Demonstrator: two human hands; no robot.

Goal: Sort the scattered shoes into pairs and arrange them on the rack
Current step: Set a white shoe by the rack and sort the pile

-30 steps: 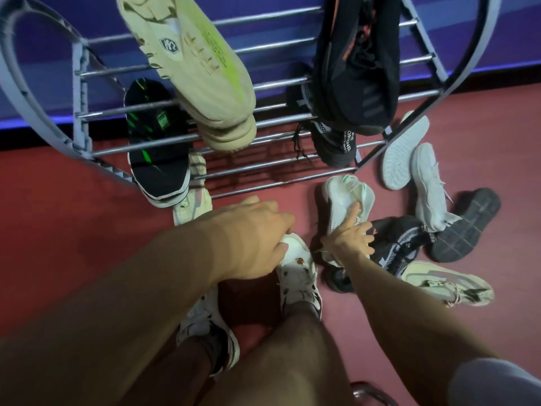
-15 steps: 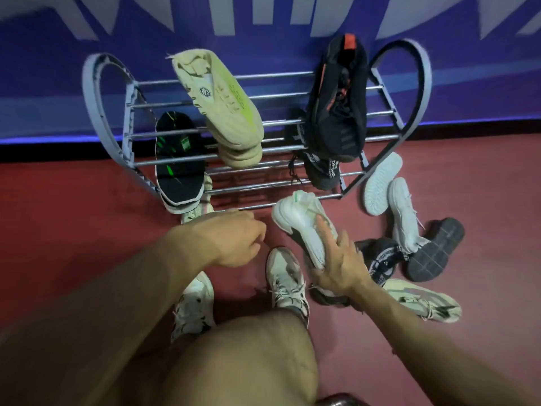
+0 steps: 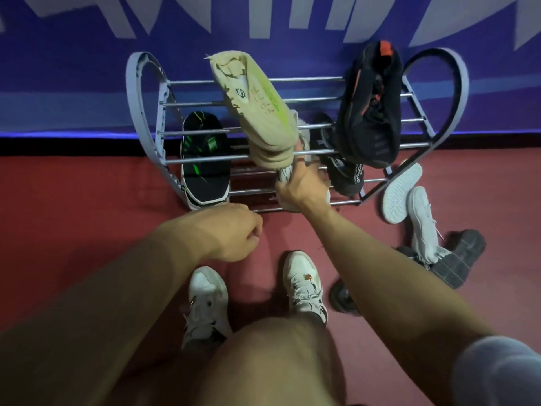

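Here, from the head view, my right hand (image 3: 304, 183) grips a pale white shoe (image 3: 285, 174) at the near edge of the rack (image 3: 439, 92), fingers curled round it. Most of the shoe is hidden by the hand and by a beige shoe above it; its long axis seems to run near to far, but I cannot tell which end is the toe.

My left hand (image 3: 234, 232) hovers over the red floor (image 3: 73, 215) just in front of the rack, fingers curled in and holding nothing.

On the rack, the beige shoe (image 3: 257, 112) lies sole up, its long axis running from far left to near right; the sole has a small hexagon logo and yellow-green print I cannot read. To the left, a black shoe with green marks (image 3: 205, 156) points near to far. To the right, a black shoe with orange trim (image 3: 369, 106) lies the same way, and below it a black knit shoe (image 3: 342, 168) carries white lettering too small to read.

On the floor to the right, two white shoes (image 3: 409, 200) lie side by side, one sole up, near a dark shoe (image 3: 456, 259) showing a grid sole.

I wear white sneakers (image 3: 304, 282).
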